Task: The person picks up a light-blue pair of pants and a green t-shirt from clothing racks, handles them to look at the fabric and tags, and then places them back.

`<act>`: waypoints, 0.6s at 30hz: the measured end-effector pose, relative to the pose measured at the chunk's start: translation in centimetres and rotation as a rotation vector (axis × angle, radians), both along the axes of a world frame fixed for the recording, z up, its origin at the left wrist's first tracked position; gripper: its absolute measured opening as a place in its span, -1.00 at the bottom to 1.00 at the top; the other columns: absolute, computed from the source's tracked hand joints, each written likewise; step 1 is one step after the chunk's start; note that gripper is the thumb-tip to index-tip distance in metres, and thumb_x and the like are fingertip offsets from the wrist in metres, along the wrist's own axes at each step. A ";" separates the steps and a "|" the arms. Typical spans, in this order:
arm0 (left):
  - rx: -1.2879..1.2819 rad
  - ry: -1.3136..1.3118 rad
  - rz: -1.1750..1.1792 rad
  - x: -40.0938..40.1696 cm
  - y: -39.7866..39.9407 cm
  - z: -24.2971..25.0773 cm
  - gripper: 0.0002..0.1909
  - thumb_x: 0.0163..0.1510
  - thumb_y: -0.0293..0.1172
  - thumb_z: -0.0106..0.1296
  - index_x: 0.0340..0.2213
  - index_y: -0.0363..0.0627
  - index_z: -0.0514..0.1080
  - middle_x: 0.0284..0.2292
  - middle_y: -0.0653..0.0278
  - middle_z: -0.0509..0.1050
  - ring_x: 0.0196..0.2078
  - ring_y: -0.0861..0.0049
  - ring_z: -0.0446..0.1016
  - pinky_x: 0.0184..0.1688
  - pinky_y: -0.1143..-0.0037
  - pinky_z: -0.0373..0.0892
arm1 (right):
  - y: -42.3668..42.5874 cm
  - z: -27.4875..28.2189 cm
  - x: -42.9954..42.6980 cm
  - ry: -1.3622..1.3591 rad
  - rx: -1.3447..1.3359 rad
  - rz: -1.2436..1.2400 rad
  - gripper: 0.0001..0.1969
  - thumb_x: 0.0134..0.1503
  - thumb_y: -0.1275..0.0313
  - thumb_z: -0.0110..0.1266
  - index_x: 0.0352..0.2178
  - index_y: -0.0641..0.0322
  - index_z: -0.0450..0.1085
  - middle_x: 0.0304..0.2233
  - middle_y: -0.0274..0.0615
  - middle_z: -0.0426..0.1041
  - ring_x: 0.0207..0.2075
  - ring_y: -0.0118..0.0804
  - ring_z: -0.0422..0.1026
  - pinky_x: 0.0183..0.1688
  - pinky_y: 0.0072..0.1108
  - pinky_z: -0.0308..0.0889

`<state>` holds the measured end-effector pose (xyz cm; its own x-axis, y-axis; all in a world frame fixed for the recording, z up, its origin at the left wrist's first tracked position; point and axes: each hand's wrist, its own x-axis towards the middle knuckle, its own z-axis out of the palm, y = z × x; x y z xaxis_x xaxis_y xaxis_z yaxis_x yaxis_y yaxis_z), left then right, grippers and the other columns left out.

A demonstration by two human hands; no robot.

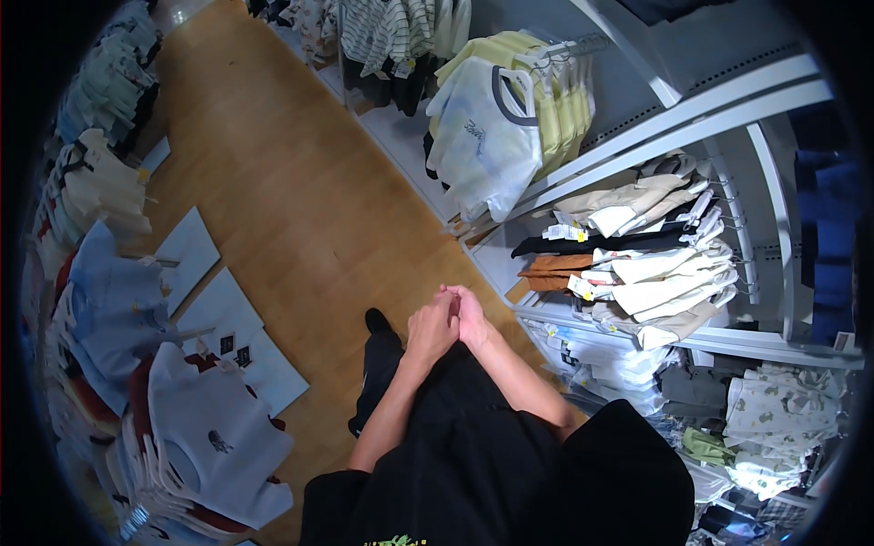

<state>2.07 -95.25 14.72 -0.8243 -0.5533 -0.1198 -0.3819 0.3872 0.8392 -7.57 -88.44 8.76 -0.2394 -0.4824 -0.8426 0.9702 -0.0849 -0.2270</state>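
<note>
My left hand and my right hand touch each other in front of my black shirt, fingers together and partly hidden by one another. I see no object between them, though the palms do not show fully. To the right of the hands, white, orange, black and beige garments hang on a rack with tags. Above these hangs a pale tie-dye top with a dark collar, in front of yellow tops on white hangers.
Light blue tops hang on white hangers at the lower left, near white panels. A wooden floor runs between the racks. A white metal rail edges the right display. Folded and hanging clothes fill the lower right.
</note>
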 end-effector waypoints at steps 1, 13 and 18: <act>0.008 -0.003 -0.007 0.0 -0.8 -0.1 -0.81 -0.18 -0.49 -0.10 -0.42 -0.22 0.29 -0.51 -0.07 0.45 -0.43 0.00 0.45 -0.39 0.17 0.35 | -0.7 0.0 0.0 -0.003 0.008 -0.007 -0.84 0.12 0.37 -0.13 -0.41 0.18 0.36 -0.44 -0.21 0.44 -0.39 -0.27 0.40 -0.24 -0.46 0.36; 0.068 -0.010 0.007 -4.3 -13.4 -1.4 -0.80 -0.19 -0.48 -0.08 -0.41 -0.20 0.27 -0.49 0.00 0.45 -0.38 0.03 0.44 -0.38 0.21 0.33 | -12.6 -5.0 -5.5 -0.048 -0.076 0.055 -0.84 0.12 0.38 -0.14 -0.44 0.20 0.35 -0.47 -0.19 0.42 -0.40 -0.26 0.40 -0.26 -0.49 0.35; -0.012 0.003 0.032 -9.0 -20.3 -1.6 -0.78 -0.13 -0.46 -0.06 -0.36 -0.21 0.28 -0.44 -0.04 0.46 -0.35 0.01 0.45 -0.35 0.17 0.35 | -20.4 -5.3 -10.6 0.075 -0.186 0.108 -0.84 0.12 0.34 -0.13 -0.42 0.16 0.35 -0.47 -0.27 0.42 -0.44 -0.35 0.39 -0.29 -0.54 0.33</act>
